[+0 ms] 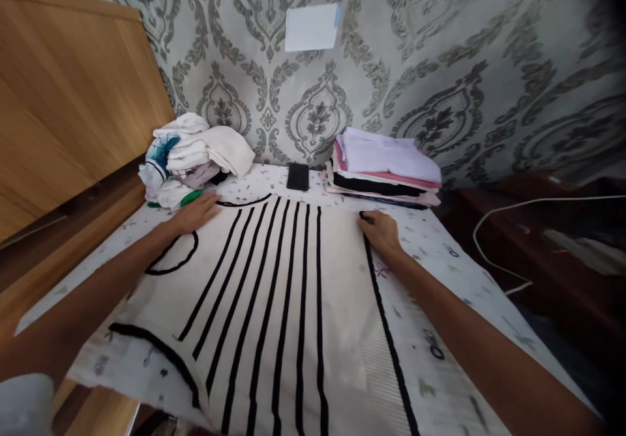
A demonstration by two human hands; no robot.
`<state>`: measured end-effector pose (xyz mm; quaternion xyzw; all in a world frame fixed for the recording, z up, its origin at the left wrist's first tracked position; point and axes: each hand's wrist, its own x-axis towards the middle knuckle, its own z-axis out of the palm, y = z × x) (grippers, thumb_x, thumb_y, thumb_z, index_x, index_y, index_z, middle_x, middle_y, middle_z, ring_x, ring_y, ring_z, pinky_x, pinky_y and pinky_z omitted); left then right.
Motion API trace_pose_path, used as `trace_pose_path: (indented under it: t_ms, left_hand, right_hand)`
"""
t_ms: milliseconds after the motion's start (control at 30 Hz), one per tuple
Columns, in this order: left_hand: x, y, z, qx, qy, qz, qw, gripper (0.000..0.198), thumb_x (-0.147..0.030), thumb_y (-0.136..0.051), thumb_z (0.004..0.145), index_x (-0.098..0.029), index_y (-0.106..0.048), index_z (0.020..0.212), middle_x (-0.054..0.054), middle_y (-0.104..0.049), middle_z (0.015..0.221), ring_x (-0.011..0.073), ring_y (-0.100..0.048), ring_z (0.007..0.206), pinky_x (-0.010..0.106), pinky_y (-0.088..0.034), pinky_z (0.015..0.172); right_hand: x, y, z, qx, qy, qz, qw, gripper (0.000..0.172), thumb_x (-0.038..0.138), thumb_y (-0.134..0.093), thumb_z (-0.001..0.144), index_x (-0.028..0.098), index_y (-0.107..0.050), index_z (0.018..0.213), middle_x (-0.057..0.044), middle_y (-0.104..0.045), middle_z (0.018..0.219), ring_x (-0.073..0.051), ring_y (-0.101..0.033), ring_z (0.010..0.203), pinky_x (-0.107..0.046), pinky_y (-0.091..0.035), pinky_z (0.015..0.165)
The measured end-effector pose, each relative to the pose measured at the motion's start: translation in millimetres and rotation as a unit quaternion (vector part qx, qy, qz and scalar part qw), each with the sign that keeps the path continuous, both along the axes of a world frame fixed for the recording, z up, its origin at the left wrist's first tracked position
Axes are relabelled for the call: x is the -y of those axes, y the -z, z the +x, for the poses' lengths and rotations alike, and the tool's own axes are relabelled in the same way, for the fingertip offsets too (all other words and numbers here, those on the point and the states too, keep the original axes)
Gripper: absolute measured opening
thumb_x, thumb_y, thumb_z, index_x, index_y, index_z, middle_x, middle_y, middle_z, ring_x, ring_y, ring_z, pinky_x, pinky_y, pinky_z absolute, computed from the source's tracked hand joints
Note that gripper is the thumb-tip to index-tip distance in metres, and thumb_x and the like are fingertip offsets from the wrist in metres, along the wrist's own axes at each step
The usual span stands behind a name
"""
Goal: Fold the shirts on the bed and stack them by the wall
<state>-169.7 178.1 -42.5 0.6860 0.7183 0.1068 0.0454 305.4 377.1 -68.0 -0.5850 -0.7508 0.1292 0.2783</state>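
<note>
A white sleeveless knit top (337, 305) with black stripes and black trim lies spread sideways in front of me, its neckline to the left and its hem to the right. At the top's far left shoulder, my left hand (196, 214) rests flat with fingers stretched out, beside the armhole. My right hand (382, 231) is closed on the far corner of the black-edged hem, thumb and fingers pinching the cloth. The near edge of the garment runs out of the bottom of the view.
Crumpled clothes (195, 156) are heaped at the back left. A folded stack of clothes (386, 162) stands at the back right, with a black phone (298, 176) between. The patterned white sheet (440, 279) lies beneath. A wooden cabinet (83, 90) borders the left; a white cable (482, 227) hangs right.
</note>
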Motion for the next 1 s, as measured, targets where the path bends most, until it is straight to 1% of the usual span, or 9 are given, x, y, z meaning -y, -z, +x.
trace_pose_path:
  t_ms: [67, 167, 233, 367, 500, 600, 733, 900, 1000]
  left_hand:
    - [3, -1.0, -11, 0.008, -0.018, 0.007, 1.000, 0.067, -0.052, -0.031, 0.097, -0.011, -0.040, 0.149, 0.016, -0.039, 0.159, 0.0266, -0.033, 0.148, 0.042, -0.021, 0.123]
    - [-5, -6.8, -8, 0.041, -0.022, 0.035, 0.998, 0.063, -0.048, -0.037, 0.094, -0.010, -0.045, 0.144, 0.018, -0.046, 0.153, 0.0299, -0.040, 0.142, 0.045, -0.027, 0.120]
    - [-19, -12.3, 4, 0.066, -0.014, 0.048, 0.997, 0.056, -0.044, -0.039, 0.093, -0.012, -0.050, 0.138, 0.018, -0.053, 0.147, 0.0305, -0.048, 0.136, 0.045, -0.033, 0.116]
    - [-63, -18.7, 41, 0.099, 0.031, 0.030, 0.994, 0.046, -0.043, -0.045, 0.091, -0.017, -0.060, 0.126, 0.013, -0.063, 0.135, 0.0273, -0.057, 0.123, 0.038, -0.042, 0.107]
    - [-108, -16.9, 77, 0.125, 0.069, -0.013, 0.990, 0.047, -0.042, -0.059, 0.081, -0.018, -0.063, 0.121, 0.011, -0.071, 0.113, 0.0254, -0.064, 0.104, 0.031, -0.049, 0.089]
    - [-128, -18.6, 86, 0.132, 0.069, -0.048, 0.988, 0.048, -0.044, -0.069, 0.070, -0.017, -0.068, 0.110, 0.009, -0.072, 0.098, 0.0249, -0.065, 0.091, 0.029, -0.048, 0.079]
    - [-126, -33.3, 60, 0.145, 0.061, -0.109, 0.981, 0.036, -0.048, -0.066, 0.071, -0.019, -0.070, 0.093, 0.005, -0.072, 0.087, 0.0208, -0.063, 0.081, 0.025, -0.046, 0.070]
    - [-91, -59.3, 7, 0.127, 0.032, -0.172, 0.976, 0.027, -0.043, -0.070, 0.062, -0.020, -0.069, 0.077, 0.003, -0.070, 0.078, 0.0195, -0.060, 0.074, 0.026, -0.045, 0.068]
    - [-78, -66.4, -7, 0.114, 0.025, -0.197, 0.973, 0.027, -0.040, -0.073, 0.057, -0.022, -0.069, 0.076, 0.002, -0.069, 0.078, 0.0191, -0.059, 0.074, 0.025, -0.044, 0.067]
  right_hand:
    - [0, -1.9, 1, 0.005, 0.007, -0.006, 1.000, 0.021, 0.028, -0.060, 0.076, 0.017, -0.073, 0.088, -0.010, -0.075, 0.094, -0.026, -0.068, 0.089, -0.035, -0.049, 0.083]
    - [-1, -6.3, 1, 0.001, 0.038, -0.016, 0.999, 0.027, 0.031, -0.064, 0.075, 0.015, -0.070, 0.096, -0.010, -0.073, 0.090, -0.025, -0.066, 0.084, -0.034, -0.050, 0.076]
    - [-3, -9.7, -1, -0.010, 0.049, -0.024, 0.998, 0.037, 0.031, -0.063, 0.076, 0.014, -0.066, 0.108, -0.010, -0.073, 0.094, -0.024, -0.066, 0.084, -0.033, -0.050, 0.075]
    - [-10, -16.0, -7, 0.017, -0.001, -0.048, 0.999, 0.050, 0.029, -0.063, 0.076, 0.016, -0.062, 0.124, -0.010, -0.072, 0.102, -0.023, -0.066, 0.089, -0.033, -0.049, 0.077]
    - [-21, -21.3, -13, 0.040, -0.018, -0.075, 0.996, 0.043, 0.024, -0.067, 0.067, 0.018, -0.072, 0.109, -0.007, -0.073, 0.093, -0.024, -0.065, 0.085, -0.032, -0.048, 0.074]
    - [-28, -24.5, -13, 0.041, -0.041, -0.103, 0.993, 0.021, 0.023, -0.069, 0.064, 0.020, -0.075, 0.084, -0.003, -0.072, 0.076, -0.020, -0.064, 0.075, -0.029, -0.045, 0.066]
    - [-32, -26.1, -10, 0.012, -0.075, -0.132, 0.988, 0.003, 0.021, -0.069, 0.063, 0.020, -0.070, 0.065, 0.001, -0.065, 0.061, -0.016, -0.059, 0.064, -0.026, -0.040, 0.058]
    - [-31, -25.9, -10, -0.038, -0.099, -0.154, 0.982, 0.010, 0.026, -0.069, 0.064, 0.018, -0.070, 0.070, 0.002, -0.062, 0.058, -0.013, -0.053, 0.057, -0.025, -0.037, 0.053]
    - [-30, -26.0, -12, -0.053, -0.105, -0.162, 0.980, 0.012, 0.029, -0.072, 0.062, 0.018, -0.069, 0.065, 0.003, -0.059, 0.053, -0.013, -0.051, 0.055, -0.026, -0.035, 0.052]
